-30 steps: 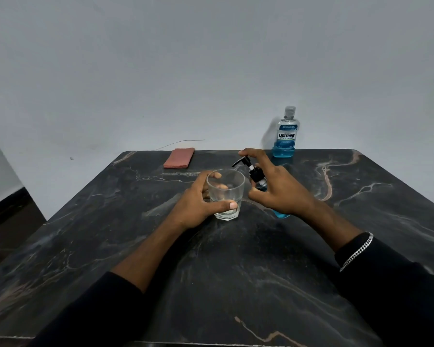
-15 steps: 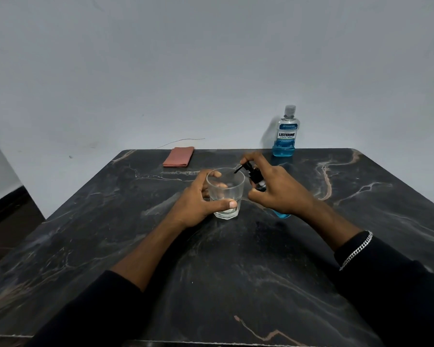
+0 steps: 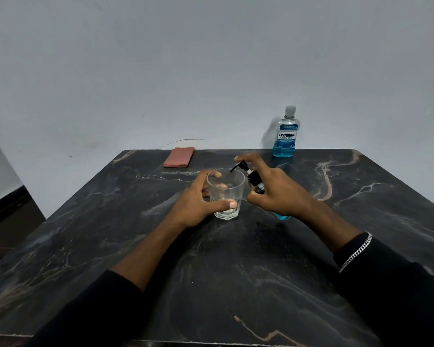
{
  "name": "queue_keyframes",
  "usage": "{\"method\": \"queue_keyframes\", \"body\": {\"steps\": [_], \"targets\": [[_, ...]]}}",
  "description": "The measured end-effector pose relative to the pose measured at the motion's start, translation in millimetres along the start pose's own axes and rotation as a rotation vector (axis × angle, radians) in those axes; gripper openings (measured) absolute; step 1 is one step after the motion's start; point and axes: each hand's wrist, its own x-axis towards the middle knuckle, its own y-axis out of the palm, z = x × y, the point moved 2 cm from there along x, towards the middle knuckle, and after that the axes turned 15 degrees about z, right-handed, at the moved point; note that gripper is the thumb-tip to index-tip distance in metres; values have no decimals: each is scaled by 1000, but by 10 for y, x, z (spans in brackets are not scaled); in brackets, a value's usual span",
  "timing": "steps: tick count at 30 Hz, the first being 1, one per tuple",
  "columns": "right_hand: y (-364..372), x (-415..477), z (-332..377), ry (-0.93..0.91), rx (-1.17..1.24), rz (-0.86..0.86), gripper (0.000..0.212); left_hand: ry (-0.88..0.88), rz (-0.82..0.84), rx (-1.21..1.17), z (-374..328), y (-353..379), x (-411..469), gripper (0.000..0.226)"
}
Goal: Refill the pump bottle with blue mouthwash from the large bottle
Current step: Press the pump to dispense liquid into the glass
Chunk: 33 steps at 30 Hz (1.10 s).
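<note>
1. Head view, the hands: the left hand (image 3: pixel 196 201) is wrapped round a clear glass (image 3: pixel 226 194), thumb across the front and fingers behind, steadying it on the dark marble table (image 3: pixel 236 271). It has not shifted over the last second.
2. Head view, the pump: the right hand (image 3: pixel 278 191) is closed about the pump bottle (image 3: pixel 255 178), which stands just right of the glass and leans towards it, with blue showing at its base. The forefinger lies on the pump head. Half a second ago the head dipped lower. Now it sits a little higher, and the spout hangs over the rim of the glass.
3. Head view, the back of the table: the large bottle (image 3: pixel 286 136) stands upright and capped at the far edge, well apart from both hands, with blue only in its bottom part. A folded pink cloth (image 3: pixel 179 157) lies to its left.
4. What it means: I take this for one pump stroke into the glass, either a test or an emptying. I cannot see any liquid landing. No pouring from the large bottle is under way.
</note>
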Motion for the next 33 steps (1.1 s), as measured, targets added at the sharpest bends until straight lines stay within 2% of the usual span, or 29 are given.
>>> {"method": "queue_keyframes", "body": {"steps": [7, 13, 19, 24, 33], "targets": [[-1, 0, -19, 31, -59, -3, 61, -5, 0, 6, -12, 1, -2, 72], [21, -6, 29, 3, -5, 12, 68, 4, 4, -10, -14, 3, -4, 73], [9, -2, -10, 34, -44, -1, 62, 7, -5, -10, -5, 1, -5, 73], [19, -17, 17, -3, 8, 0, 70, 9, -5, -15, -1, -1, 1, 73], [17, -22, -1, 11, 12, -7, 66, 14, -9, -21, 6, 1, 12, 76]]}}
